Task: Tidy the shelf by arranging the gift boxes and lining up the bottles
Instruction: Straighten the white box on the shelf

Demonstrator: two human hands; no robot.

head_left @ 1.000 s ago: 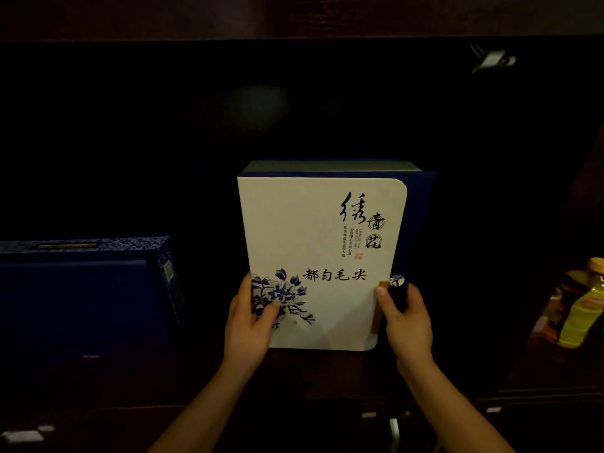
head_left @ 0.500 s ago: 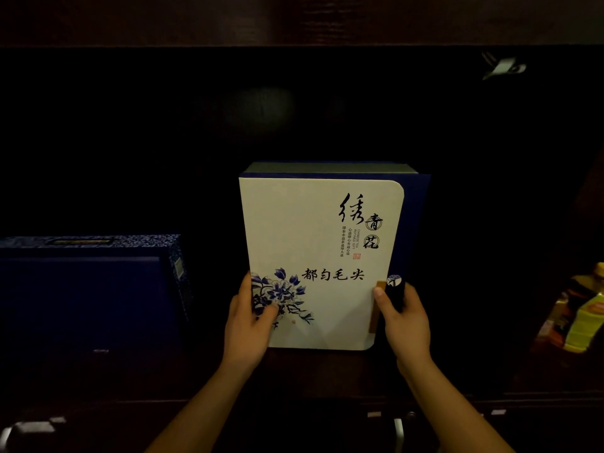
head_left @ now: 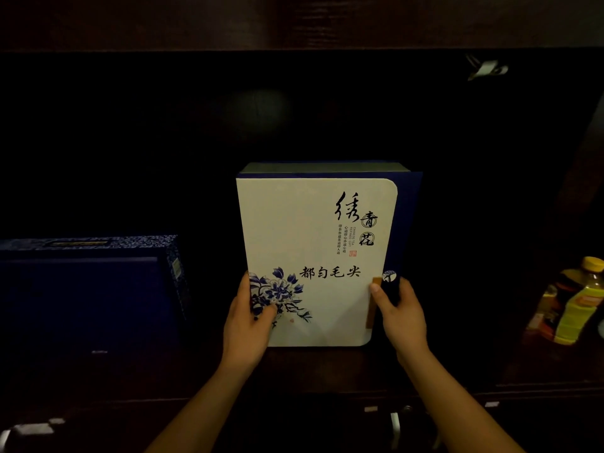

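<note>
A white gift box (head_left: pixel 313 243) with blue flowers, black calligraphy and dark blue sides stands upright in the middle of the dark shelf. My left hand (head_left: pixel 246 325) grips its lower left edge, thumb across the flower print. My right hand (head_left: pixel 400 317) grips its lower right edge by the clasp, thumb on the front. A dark blue gift box (head_left: pixel 88 289) stands on the shelf to the left, apart from the white one. Bottles with yellow caps and labels (head_left: pixel 575 302) stand at the far right, partly cut off by the frame.
The shelf board (head_left: pixel 310 367) is dark wood, with a darker recess behind the boxes. A small pale fitting (head_left: pixel 487 67) hangs at the upper right. Metal handles (head_left: pixel 395 426) show below the shelf edge. A gap separates the two boxes.
Both hands keep the same grip on the white box, which stays where it was. Only the view has drifted slightly; the bottles at the right show more.
</note>
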